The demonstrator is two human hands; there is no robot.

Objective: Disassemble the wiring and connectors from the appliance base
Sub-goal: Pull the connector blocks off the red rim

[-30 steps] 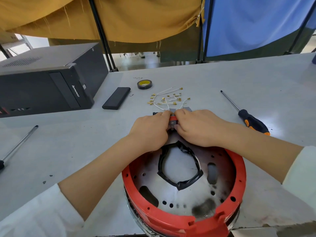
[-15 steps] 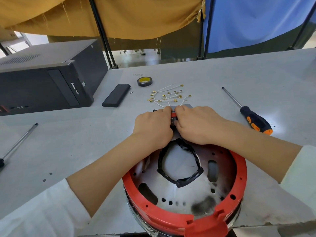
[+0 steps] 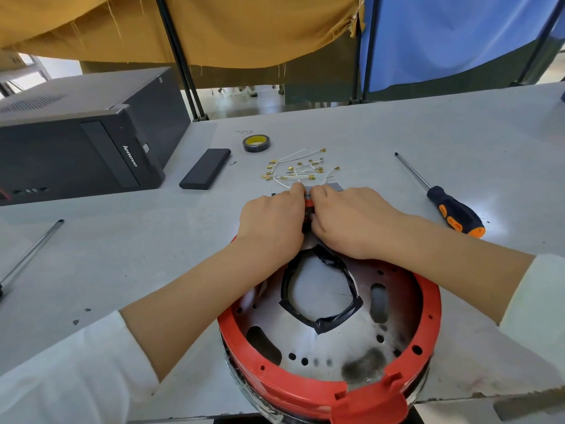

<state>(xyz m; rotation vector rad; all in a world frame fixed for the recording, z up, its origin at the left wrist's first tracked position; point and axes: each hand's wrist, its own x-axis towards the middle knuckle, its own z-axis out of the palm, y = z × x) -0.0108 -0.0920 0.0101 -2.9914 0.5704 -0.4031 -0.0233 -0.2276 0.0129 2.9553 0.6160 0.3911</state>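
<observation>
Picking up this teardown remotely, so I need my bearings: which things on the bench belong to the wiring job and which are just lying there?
In the job:
- red appliance base
- small part at its far rim, gripped by left hand and right hand
- loose white wires with brass terminals

Lying about:
- orange-handled screwdriver
- tape roll
- Lenovo computer
- black slab
- metal rod

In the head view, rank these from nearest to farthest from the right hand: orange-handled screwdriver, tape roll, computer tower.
From the right hand:
1. orange-handled screwdriver, to its right.
2. tape roll, beyond it, slightly left.
3. computer tower, far left.
</observation>
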